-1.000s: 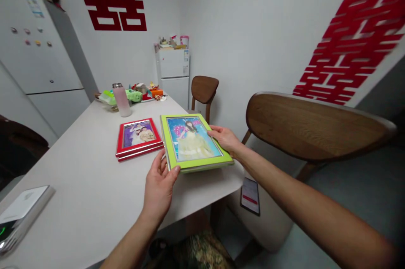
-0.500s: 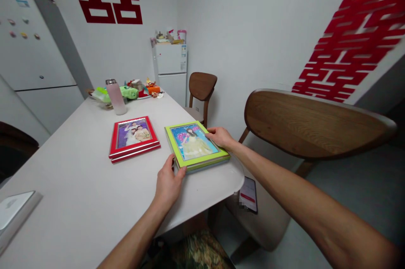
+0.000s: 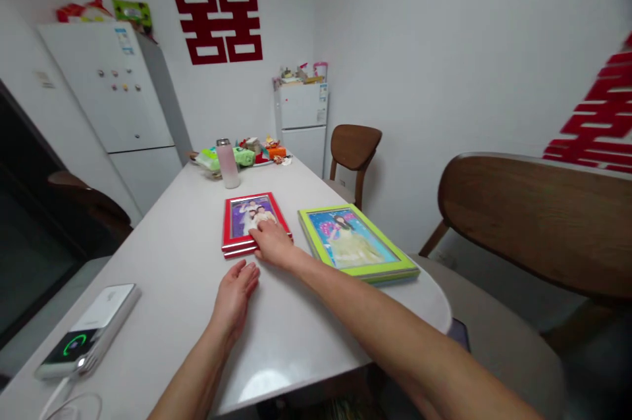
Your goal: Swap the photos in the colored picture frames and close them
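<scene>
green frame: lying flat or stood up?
Lying flat: the green frame has its picture facing up, parallel to the white tabletop.

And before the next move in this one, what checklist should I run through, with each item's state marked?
1. Right hand at the red photo frames: ok, over their near right corner.
2. Secure right-hand grip: cannot tell, the fingers' underside is hidden.
3. Left hand free: ok, holding nothing, near the red frames.
4. Green photo frame lying flat on the white table: ok, neither hand holds it.
5. Pink bottle apart from the frames: ok, upright behind the red ones.
</scene>
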`<move>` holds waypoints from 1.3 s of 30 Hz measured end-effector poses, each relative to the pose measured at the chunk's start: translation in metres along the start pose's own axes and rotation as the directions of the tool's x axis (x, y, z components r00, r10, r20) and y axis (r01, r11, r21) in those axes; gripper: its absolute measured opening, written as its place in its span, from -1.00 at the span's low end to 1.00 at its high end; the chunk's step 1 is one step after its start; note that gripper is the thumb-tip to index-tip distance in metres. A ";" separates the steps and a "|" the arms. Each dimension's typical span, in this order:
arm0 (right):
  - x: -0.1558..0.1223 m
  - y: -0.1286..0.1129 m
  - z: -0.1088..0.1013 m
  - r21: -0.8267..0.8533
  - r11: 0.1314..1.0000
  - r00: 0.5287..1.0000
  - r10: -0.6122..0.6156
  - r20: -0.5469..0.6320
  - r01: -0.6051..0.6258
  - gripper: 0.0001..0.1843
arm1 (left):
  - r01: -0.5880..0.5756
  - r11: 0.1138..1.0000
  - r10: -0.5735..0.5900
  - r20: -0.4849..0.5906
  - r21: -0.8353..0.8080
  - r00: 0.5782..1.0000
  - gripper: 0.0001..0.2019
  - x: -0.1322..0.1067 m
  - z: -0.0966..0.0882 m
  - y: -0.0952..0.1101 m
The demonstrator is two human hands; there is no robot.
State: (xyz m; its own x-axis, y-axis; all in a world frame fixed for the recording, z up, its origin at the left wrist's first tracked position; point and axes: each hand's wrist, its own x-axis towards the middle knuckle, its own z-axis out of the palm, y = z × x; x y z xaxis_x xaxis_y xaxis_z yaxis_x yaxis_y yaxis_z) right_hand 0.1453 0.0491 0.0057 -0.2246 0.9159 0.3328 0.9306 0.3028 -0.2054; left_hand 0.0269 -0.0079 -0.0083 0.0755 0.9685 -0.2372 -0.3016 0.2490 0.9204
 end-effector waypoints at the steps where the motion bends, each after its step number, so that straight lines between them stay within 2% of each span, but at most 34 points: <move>1: 0.000 -0.004 0.002 -0.008 1.000 1.000 -0.021 0.000 0.021 -0.71 | 0.009 0.999 -0.010 -0.015 -0.034 1.000 -0.89 0.000 -0.003 0.002; 4: -0.010 -0.012 0.001 -0.012 0.995 0.995 -0.099 0.008 0.100 -0.80 | 0.023 0.988 -0.030 -0.039 -0.149 0.999 -0.99 0.001 -0.008 0.003; 6: -0.026 -0.017 -0.004 0.001 0.988 0.987 -0.157 0.019 0.157 -0.82 | 0.009 0.973 -0.022 -0.051 -0.230 0.998 -0.93 0.001 -0.009 0.002; 10: -0.057 -0.029 -0.012 0.038 0.979 0.979 -0.203 0.029 0.202 -0.79 | -0.075 0.940 0.046 -0.095 -0.332 0.994 -0.88 -0.006 -0.008 -0.004; 12: -0.065 -0.032 -0.015 0.104 0.976 0.982 -0.189 -0.009 0.189 -0.77 | -0.130 0.934 0.099 -0.109 -0.334 0.989 -0.89 -0.013 -0.009 -0.006; 14: -0.068 -0.032 -0.018 0.225 0.965 0.989 -0.119 -0.090 0.137 -0.70 | -0.190 0.933 0.163 -0.112 -0.306 0.980 -0.89 -0.020 -0.011 -0.004; 16: -0.068 -0.031 -0.022 0.370 0.928 0.991 0.011 -0.137 0.041 -0.60 | -0.257 0.931 0.238 -0.105 -0.258 0.966 -0.83 -0.030 -0.014 0.001; 20: -0.073 -0.036 -0.034 0.627 0.770 0.975 0.210 -0.073 -0.119 -0.47 | -0.406 0.907 0.399 -0.076 -0.111 0.914 -0.79 -0.059 -0.017 0.016; 22: -0.082 -0.044 -0.045 0.744 0.654 0.959 0.274 -0.066 -0.136 -0.43 | -0.532 0.841 0.535 -0.008 0.105 0.845 -0.80 -0.078 -0.017 0.022; 23: -0.088 -0.049 -0.053 0.802 0.581 0.950 0.306 -0.061 -0.136 -0.42 | -0.601 0.765 0.607 0.054 0.232 0.793 -0.80 -0.088 -0.017 0.025; 25: -0.100 -0.058 -0.069 0.912 0.388 0.932 0.363 -0.018 -0.134 -0.40 | -0.732 0.535 0.721 0.224 0.422 0.656 -0.76 -0.105 -0.017 0.028; 28: -0.117 -0.066 -0.087 0.983 0.061 0.907 0.398 0.135 -0.173 -0.39 | -0.870 0.179 0.789 0.461 0.459 0.405 -0.70 -0.121 -0.018 0.023; 29: -0.122 -0.065 -0.089 0.979 -0.009 0.896 0.401 0.190 -0.204 -0.37 | -0.889 0.079 0.783 0.524 0.452 0.336 -0.70 -0.123 -0.019 0.019; 30: -0.125 -0.064 -0.088 0.970 -0.048 0.885 0.400 0.239 -0.240 -0.33 | -0.894 -0.003 0.766 0.576 0.449 0.287 -0.71 -0.124 -0.020 0.014; 32: -0.130 -0.058 -0.081 0.951 -0.048 0.868 0.395 0.300 -0.306 -0.23 | -0.883 -0.120 0.713 0.659 0.453 0.241 -0.75 -0.124 -0.022 0.002; 35: -0.133 -0.044 -0.061 0.925 0.072 0.867 0.382 0.320 -0.373 -0.12 | -0.859 -0.225 0.640 0.734 0.459 0.225 -0.79 -0.120 -0.025 -0.017; 37: -0.133 -0.035 -0.048 0.884 0.226 0.874 0.374 0.310 -0.410 -0.17 | -0.845 -0.258 0.609 0.758 0.468 0.234 -0.80 -0.117 -0.025 -0.028; 39: -0.132 -0.026 -0.038 0.791 0.444 0.890 0.371 0.266 -0.422 -0.27 | -0.834 -0.275 0.592 0.768 0.479 0.245 -0.81 -0.114 -0.025 -0.037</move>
State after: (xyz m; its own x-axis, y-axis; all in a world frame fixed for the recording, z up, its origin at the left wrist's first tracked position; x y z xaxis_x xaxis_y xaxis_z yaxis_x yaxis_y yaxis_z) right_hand 0.1616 -0.0900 0.0024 0.0689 0.9973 -0.0253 0.2793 -0.0437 -0.9592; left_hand 0.0052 -0.1270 -0.0230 0.5695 0.3864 0.7255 0.4750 -0.8750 0.0932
